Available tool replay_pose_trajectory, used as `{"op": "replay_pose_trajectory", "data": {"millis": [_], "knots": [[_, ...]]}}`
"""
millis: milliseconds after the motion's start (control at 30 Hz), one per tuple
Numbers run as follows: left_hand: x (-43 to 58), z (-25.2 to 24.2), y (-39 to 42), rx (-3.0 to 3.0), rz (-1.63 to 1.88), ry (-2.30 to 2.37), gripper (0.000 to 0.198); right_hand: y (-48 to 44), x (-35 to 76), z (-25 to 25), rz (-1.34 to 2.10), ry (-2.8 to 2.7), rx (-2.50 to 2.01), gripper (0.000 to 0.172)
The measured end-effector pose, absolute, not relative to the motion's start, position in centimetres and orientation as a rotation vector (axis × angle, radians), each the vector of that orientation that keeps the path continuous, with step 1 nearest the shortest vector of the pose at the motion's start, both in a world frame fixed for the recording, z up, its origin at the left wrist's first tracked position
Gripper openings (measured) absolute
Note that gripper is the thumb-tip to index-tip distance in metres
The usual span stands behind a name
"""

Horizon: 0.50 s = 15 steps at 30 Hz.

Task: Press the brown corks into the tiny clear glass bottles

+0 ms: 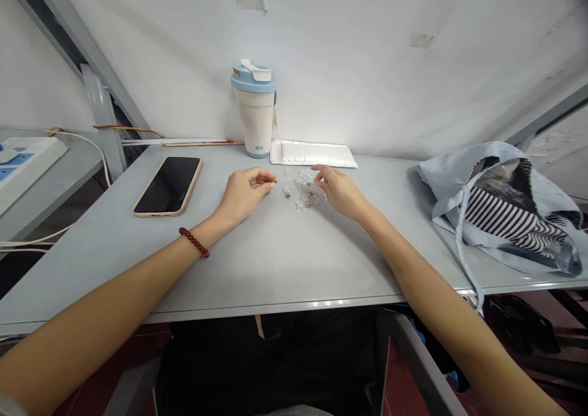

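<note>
My left hand point(245, 190) rests on the grey table point(275, 263) with its fingers curled in a pinch, thumb against fingertips; whatever it holds is too small to name. My right hand point(337, 189) lies to the right, fingers bent and touching a small heap of clear plastic pieces point(304, 186) with tiny brown parts among them. One small piece point(287, 192) lies alone between the two hands. A red bead bracelet point(194, 242) sits on my left wrist.
A black phone point(168, 185) in a beige case lies at the left. A cream tumbler with a blue lid point(255, 109) stands by the wall, a white padded envelope point(312, 154) beside it. A light blue cloth bag point(505, 208) with striped fabric sits at the right. A power strip point(22, 158) is far left.
</note>
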<state>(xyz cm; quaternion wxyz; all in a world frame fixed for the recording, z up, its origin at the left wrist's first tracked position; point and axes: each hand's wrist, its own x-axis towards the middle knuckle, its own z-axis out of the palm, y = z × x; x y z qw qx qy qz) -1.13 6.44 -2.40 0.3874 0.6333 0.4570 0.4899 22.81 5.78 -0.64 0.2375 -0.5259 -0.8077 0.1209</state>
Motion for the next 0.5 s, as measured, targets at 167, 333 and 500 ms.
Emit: {"op": "replay_pose_trajectory", "data": {"millis": [167, 333, 500], "knots": [[-0.4, -1.5, 5.3, 1.581, 1.188, 1.096, 0.014, 5.2, 22.2, 0.2, 0.927, -1.616, -1.214, 0.025], [1.2, -1.2, 3.5, 1.639, 1.229, 0.934, 0.006, 4.7, 21.4, 0.3, 1.314, -1.339, -1.045, 0.034], [1.8, -1.6, 2.9, 1.707, 1.368, 0.864, 0.003, 3.8, 20.1, 0.1, 1.461, -1.354, -0.972, 0.035]]}}
